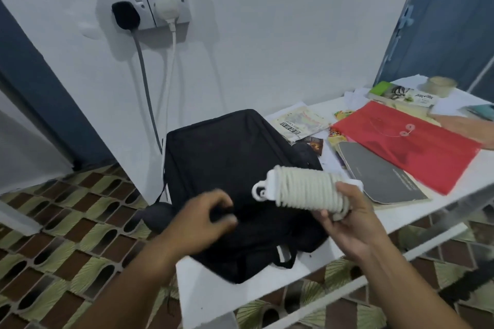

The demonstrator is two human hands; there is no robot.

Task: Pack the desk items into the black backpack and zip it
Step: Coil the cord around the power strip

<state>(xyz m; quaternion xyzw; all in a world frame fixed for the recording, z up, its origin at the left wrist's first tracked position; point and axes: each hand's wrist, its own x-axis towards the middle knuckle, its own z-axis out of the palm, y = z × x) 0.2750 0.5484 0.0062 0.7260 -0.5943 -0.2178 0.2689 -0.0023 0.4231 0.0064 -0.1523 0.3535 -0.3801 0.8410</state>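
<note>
The black backpack (227,157) lies flat on the left end of the white desk (213,299). My right hand (347,222) grips a white spool wound with off-white rope (302,189) and holds it tilted above the bag's right side. My left hand (205,219) hovers over the bag's near part, its fingers curled and blurred; they seem to pinch dark fabric or a zipper pull, but I cannot tell. On the desk to the right lie a red string-tie envelope (406,141), a dark grey pad (382,173), a printed packet (299,121) and a green-edged book (401,93).
A roll of tape (439,85) stands at the desk's far right. Another person's hand (470,128) reaches in from the right edge. Two plugs with hanging cables (149,75) sit in wall sockets behind the bag. Patterned floor tiles (66,248) show left of the desk.
</note>
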